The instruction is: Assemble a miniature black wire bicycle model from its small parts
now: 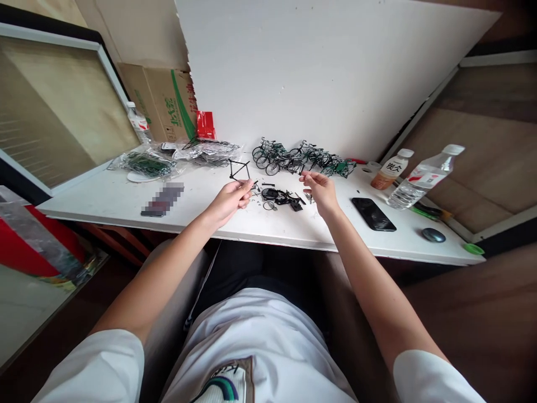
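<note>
- Beyond the left hand and to its left: a water bottle (137, 120), clear plastic bags (151, 165) of dark and green parts, a cardboard box (161, 101) and a red packet (205, 124), pushed to the back, probably to leave room near the hands.
- Left of the left hand, flat on the white table (193, 196): a dark slab (150, 213), blurred over, too unclear to name.
- Left hand (230, 202): pinching a small black bike frame (240, 163) by a lower corner between thumb and fingers. Raised above the table, with most of its outline beyond the fingertips, likely for a clear view and open access to its bars.
- Between the hands: loose black parts (282, 197) spread flat and apart, seemingly for easy picking by either hand.
- Beyond those parts, past both hands: little bicycles (272, 157) in black and green, bunched against the white board, perhaps to keep them separate from the loose pieces.
- Right hand (321, 190): raised, thumb and forefinger brought close as in a fine pinch; cannot tell what, if anything, between them.
- Right of the right hand: a phone (373, 214) lying flat, then a tea bottle (388, 174), a bigger water bottle, a rounded mouse (433, 235) and a green lid (474, 248), likely kept aside from the small parts.
</note>
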{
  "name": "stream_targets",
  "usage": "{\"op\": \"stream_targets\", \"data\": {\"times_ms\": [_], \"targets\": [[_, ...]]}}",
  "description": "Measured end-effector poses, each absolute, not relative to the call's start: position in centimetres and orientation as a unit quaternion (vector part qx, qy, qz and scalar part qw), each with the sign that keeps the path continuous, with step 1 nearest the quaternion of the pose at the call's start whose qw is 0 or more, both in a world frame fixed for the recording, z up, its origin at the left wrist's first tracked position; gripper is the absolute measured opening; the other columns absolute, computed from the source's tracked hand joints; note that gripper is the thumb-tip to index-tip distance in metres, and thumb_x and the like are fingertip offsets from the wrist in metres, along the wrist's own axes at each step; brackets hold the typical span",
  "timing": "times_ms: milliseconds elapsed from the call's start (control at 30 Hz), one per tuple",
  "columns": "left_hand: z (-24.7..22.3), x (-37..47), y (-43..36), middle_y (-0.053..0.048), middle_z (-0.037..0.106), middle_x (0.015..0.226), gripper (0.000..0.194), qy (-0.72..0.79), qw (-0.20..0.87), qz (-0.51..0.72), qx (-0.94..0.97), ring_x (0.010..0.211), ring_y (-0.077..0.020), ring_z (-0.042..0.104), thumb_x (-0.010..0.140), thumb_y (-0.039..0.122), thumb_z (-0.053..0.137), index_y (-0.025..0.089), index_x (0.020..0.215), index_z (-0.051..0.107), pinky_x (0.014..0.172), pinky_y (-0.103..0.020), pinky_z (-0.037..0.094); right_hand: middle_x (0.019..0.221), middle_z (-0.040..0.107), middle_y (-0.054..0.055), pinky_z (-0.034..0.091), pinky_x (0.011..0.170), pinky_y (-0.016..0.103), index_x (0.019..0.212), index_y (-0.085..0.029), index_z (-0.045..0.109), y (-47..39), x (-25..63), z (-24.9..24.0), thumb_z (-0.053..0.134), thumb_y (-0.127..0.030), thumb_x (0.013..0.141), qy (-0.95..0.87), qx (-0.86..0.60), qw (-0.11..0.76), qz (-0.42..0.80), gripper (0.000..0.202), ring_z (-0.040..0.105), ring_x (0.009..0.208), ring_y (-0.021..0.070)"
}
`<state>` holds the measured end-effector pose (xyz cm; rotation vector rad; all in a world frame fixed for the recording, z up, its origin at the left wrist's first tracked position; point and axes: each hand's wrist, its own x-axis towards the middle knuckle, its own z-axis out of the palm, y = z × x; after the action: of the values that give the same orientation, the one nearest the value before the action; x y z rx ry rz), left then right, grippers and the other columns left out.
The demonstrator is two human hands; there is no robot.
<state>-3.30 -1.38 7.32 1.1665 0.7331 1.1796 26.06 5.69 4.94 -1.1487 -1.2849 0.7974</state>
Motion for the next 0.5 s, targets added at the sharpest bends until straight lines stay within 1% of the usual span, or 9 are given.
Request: {"op": "stream_targets", "data": {"times_ms": [67, 133, 167, 233, 300, 333, 367, 433, 500], "targets": [[7.2, -3.6, -1.0, 0.005, 0.044, 0.073, 0.043, 0.323, 0.605, 0.515, 0.515, 0.057, -0.0046, 0.038, 0.087, 0.046, 0.091, 0.015, 0.092, 0.062, 0.053, -0.018, 0.031, 0.101, 0.079, 0.01, 0.055, 0.072, 0.029, 0.107, -0.017, 0.073, 6.5, 27.1, 4.6, 0.081, -0.071, 0.078, -0.555, -0.513, 0.585, 0.294, 0.061, 0.068, 0.089, 0.0186], [7.0, -3.7, -0.8, 0.005, 0.044, 0.075, 0.042, 0.326, 0.595, 0.517, 0.522, 0.058, -0.0045, 0.037, 0.086, 0.044, 0.092, 0.014, 0.093, 0.063, 0.054, -0.018, 0.031, 0.093, 0.078, 0.01, 0.054, 0.072, 0.03, 0.096, -0.017, 0.073, 7.0, 28.1, 4.3, 0.081, -0.074, 0.077, -0.557, -0.533, 0.591, 0.237, 0.062, 0.068, 0.083, 0.0193], [7.0, -3.8, -0.8, 0.005, 0.044, 0.075, 0.041, 0.326, 0.593, 0.516, 0.525, 0.058, -0.0045, 0.037, 0.086, 0.043, 0.092, 0.014, 0.093, 0.063, 0.054, -0.018, 0.032, 0.089, 0.078, 0.01, 0.053, 0.073, 0.032, 0.091, -0.016, 0.073, 7.2, 28.7, 4.2, 0.077, -0.077, 0.08, -0.561, -0.544, 0.587, 0.213, 0.061, 0.068, 0.08, 0.0197], [7.1, -4.0, -0.7, 0.005, 0.044, 0.075, 0.04, 0.322, 0.594, 0.516, 0.527, 0.059, -0.0046, 0.038, 0.087, 0.043, 0.091, 0.014, 0.093, 0.063, 0.055, -0.018, 0.032, 0.083, 0.078, 0.012, 0.054, 0.08, 0.035, 0.082, -0.016, 0.075, 7.5, 30.0, 4.1, 0.061, -0.08, 0.092, -0.577, -0.566, 0.559, 0.184, 0.066, 0.069, 0.078, 0.0216], [7.3, -4.1, -0.7, 0.005, 0.045, 0.074, 0.04, 0.322, 0.597, 0.517, 0.522, 0.058, -0.0046, 0.038, 0.088, 0.043, 0.09, 0.015, 0.094, 0.063, 0.055, -0.018, 0.033, 0.084, 0.079, 0.014, 0.054, 0.086, 0.038, 0.082, -0.015, 0.078, 7.8, 31.3, 4.1, 0.046, -0.078, 0.101, -0.595, -0.594, 0.516, 0.164, 0.073, 0.072, 0.082, 0.0246], [7.4, -4.2, -0.7, 0.005, 0.045, 0.074, 0.04, 0.325, 0.597, 0.519, 0.517, 0.058, -0.0046, 0.038, 0.088, 0.043, 0.09, 0.015, 0.094, 0.063, 0.054, -0.018, 0.032, 0.087, 0.08, 0.015, 0.054, 0.089, 0.04, 0.084, -0.015, 0.08, 7.9, 31.9, 4.0, 0.046, -0.075, 0.102, -0.606, -0.61, 0.488, 0.15, 0.071, 0.073, 0.084, 0.026], [7.5, -4.3, -0.6, 0.005, 0.046, 0.074, 0.04, 0.329, 0.597, 0.521, 0.513, 0.057, -0.0046, 0.039, 0.088, 0.043, 0.09, 0.015, 0.094, 0.063, 0.054, -0.018, 0.032, 0.09, 0.081, 0.016, 0.054, 0.091, 0.041, 0.087, -0.014, 0.081, 8.0, 32.3, 3.9, 0.051, -0.069, 0.102, -0.62, -0.625, 0.456, 0.133, 0.065, 0.073, 0.087, 0.0272], [7.6, -4.5, -0.6, 0.005, 0.046, 0.073, 0.039, 0.337, 0.596, 0.524, 0.507, 0.057, -0.0048, 0.04, 0.088, 0.042, 0.09, 0.015, 0.094, 0.062, 0.053, -0.018, 0.032, 0.095, 0.082, 0.016, 0.052, 0.098, 0.044, 0.09, -0.014, 0.082, 8.0, 32.9, 3.6, 0.064, -0.056, 0.098, -0.653, -0.646, 0.383, 0.098, 0.047, 0.073, 0.092, 0.0287], [7.6, -4.5, -0.6, 0.005, 0.047, 0.072, 0.038, 0.341, 0.594, 0.524, 0.506, 0.057, -0.005, 0.041, 0.089, 0.041, 0.089, 0.015, 0.094, 0.062, 0.053, -0.017, 0.032, 0.095, 0.083, 0.015, 0.049, 0.104, 0.048, 0.091, -0.015, 0.084, 8.0, 32.9, 3.2, 0.071, -0.046, 0.095, -0.674, -0.666, 0.313, 0.072, 0.033, 0.071, 0.1, 0.0315]]}}
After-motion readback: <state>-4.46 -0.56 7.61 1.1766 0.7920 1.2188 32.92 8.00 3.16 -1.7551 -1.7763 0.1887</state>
